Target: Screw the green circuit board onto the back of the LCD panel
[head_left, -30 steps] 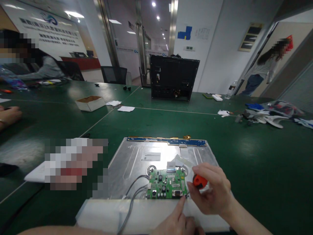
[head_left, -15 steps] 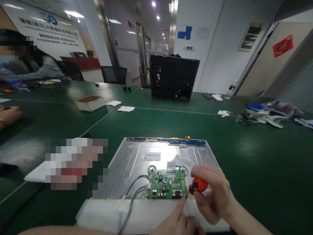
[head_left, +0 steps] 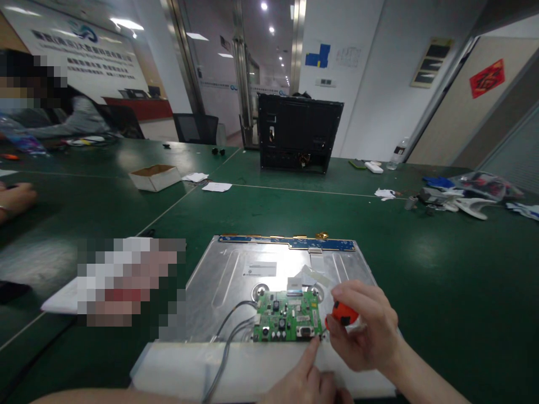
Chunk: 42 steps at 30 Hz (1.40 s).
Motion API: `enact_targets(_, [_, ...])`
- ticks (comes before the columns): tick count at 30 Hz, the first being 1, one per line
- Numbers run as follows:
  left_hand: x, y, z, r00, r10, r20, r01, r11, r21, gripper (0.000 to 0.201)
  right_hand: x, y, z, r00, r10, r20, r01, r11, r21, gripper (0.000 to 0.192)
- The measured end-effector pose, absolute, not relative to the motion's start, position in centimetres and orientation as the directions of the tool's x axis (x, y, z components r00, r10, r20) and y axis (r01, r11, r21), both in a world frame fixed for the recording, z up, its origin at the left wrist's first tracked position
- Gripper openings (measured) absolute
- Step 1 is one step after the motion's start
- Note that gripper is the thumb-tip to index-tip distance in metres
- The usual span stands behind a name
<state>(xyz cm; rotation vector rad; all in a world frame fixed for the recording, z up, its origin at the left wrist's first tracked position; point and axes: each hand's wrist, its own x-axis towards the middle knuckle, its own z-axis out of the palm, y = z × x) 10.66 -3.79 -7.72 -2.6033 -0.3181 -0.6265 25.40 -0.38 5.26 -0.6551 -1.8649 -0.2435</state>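
A green circuit board (head_left: pixel 287 320) lies on the silver metal back of a display panel (head_left: pixel 227 286). My right hand (head_left: pixel 373 331) is closed around the orange and black handle of a screwdriver (head_left: pixel 346 314). Its thin shaft slants toward the board's near right corner, and the tip is too small to make out. With its index finger stretched out, my left hand (head_left: pixel 305 376) touches that same corner beside a dark screw. The other left fingers are bent and partly hidden. Grey cables (head_left: pixel 227 353) run from the board's left side toward me.
A white foam-like sheet (head_left: pixel 177 365) lies along the panel's near edge. A black monitor housing (head_left: pixel 301 132) stands across the green table. An open box (head_left: pixel 155 177) sits left of it. Tools and plastic bags (head_left: pixel 446 196) lie right. Another person's hand (head_left: pixel 17 199) rests at far left.
The screwdriver handle has turned in my right hand, and the right fingers have shifted around it. My left fingertip stays at the board's corner.
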Motion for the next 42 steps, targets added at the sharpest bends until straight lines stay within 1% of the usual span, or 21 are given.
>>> enact_targets(5, [10.7,-3.8,-7.0,0.827,0.114,0.550,0.349,-0.872,-0.343,0.016,25.3,-0.2,5.4,-0.278,0.315,0.907,0.567,0.816,-0.109,0.027])
enact_targets(9, [10.6,-3.9,-7.1,0.841,0.123,0.528,0.343,-0.875,-0.343,0.014,25.3,-0.2,5.4,-0.283,0.307,0.909,0.570,0.816,-0.098,0.023])
enact_targets(12, [10.6,-3.9,-7.5,0.859,0.136,0.494,0.335,-0.878,-0.342,0.012,25.4,-0.3,5.4,-0.287,0.322,0.902,0.548,0.828,-0.121,0.027])
enact_targets(17, [10.7,-4.0,-7.6,0.853,0.107,0.510,0.322,-0.878,-0.354,0.005,25.7,-0.6,5.2,-0.285,0.376,0.882,0.536,0.825,-0.178,0.037])
enact_targets(21, [10.7,-4.0,-7.5,0.847,0.113,0.520,0.340,-0.866,-0.366,0.004,25.7,-0.6,5.0,-0.270,0.378,0.886,0.542,0.820,-0.185,0.042])
enact_targets(24, [10.7,-3.9,-7.7,0.841,0.113,0.529,0.345,-0.866,-0.362,0.004,25.7,-0.5,4.9,-0.258,0.356,0.898,0.528,0.831,-0.178,0.041])
enact_targets(27, [10.6,-3.9,-7.8,0.865,0.114,0.489,0.323,-0.872,-0.369,0.003,25.6,-0.4,4.8,-0.259,0.343,0.903,0.523,0.836,-0.167,0.041])
enact_targets(31, [10.5,-3.9,-7.3,0.888,0.113,0.445,0.299,-0.877,-0.375,0.004,25.5,-0.4,5.0,-0.261,0.354,0.898,0.533,0.829,-0.172,0.039])
enact_targets(38, [10.4,-3.9,-6.9,0.865,0.113,0.489,0.320,-0.875,-0.364,0.004,25.3,-0.3,5.4,-0.271,0.314,0.910,0.555,0.823,-0.119,0.034])
enact_targets(42, [10.4,-3.9,-6.7,0.880,0.108,0.463,0.305,-0.875,-0.377,0.006,25.5,-0.2,5.2,-0.264,0.321,0.909,0.563,0.817,-0.125,0.034])
